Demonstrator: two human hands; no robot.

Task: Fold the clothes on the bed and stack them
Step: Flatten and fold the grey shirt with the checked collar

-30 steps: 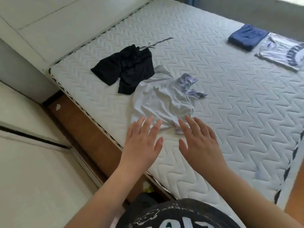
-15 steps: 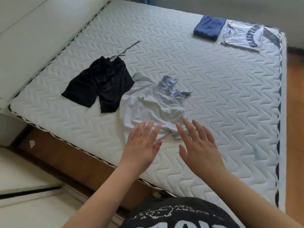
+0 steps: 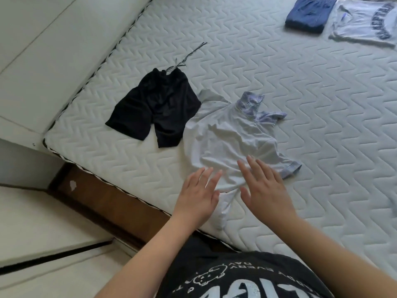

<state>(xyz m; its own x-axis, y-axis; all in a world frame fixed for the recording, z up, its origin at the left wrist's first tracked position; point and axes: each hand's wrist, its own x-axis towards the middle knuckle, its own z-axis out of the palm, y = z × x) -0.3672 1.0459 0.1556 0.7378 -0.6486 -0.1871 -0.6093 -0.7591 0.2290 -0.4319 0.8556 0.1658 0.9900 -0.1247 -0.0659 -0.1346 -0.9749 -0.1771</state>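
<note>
Crumpled light shirt point(image 3: 232, 140) in the middle of the frame, on the white mattress point(image 3: 322, 125), with checked collar toward the upper right. Left hand point(image 3: 197, 198) and right hand point(image 3: 264, 190) just below centre, fingers straight and spread, over the near hem of the shirt; touching or not, cannot tell. Black shorts point(image 3: 156, 108) just left of the shirt. Folded blue garment point(image 3: 307, 15) and printed T-shirt point(image 3: 365, 20) side by side at upper right.
</note>
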